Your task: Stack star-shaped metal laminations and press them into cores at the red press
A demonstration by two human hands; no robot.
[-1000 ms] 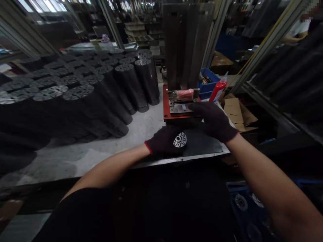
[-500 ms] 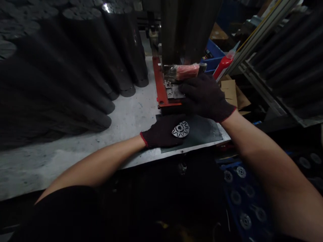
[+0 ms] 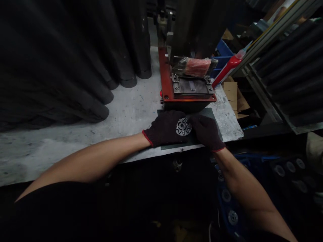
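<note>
My left hand, in a dark glove with a red cuff, is closed around a round metal disc. The disc has a ring of pointed teeth and a hole at its centre; its patterned face is turned up. At its right edge, the curled fingers of my right hand, gloved alike, pinch the rim. Both hands are over a dark green mat at the front edge of the worktable. Just beyond them stands a red-based machine with a flat metal fixture on top.
Tall dark cylinders stand at the left. A pink block in clear wrap lies behind the fixture. To the right are a red bottle with a nozzle, a blue bin and cardboard. Blue trays with similar discs sit below.
My right hand has come back from the machine's fixture to the disc's edge, uncovering the fixture. My left hand still holds the disc, now less tilted. The view has shifted slightly.
</note>
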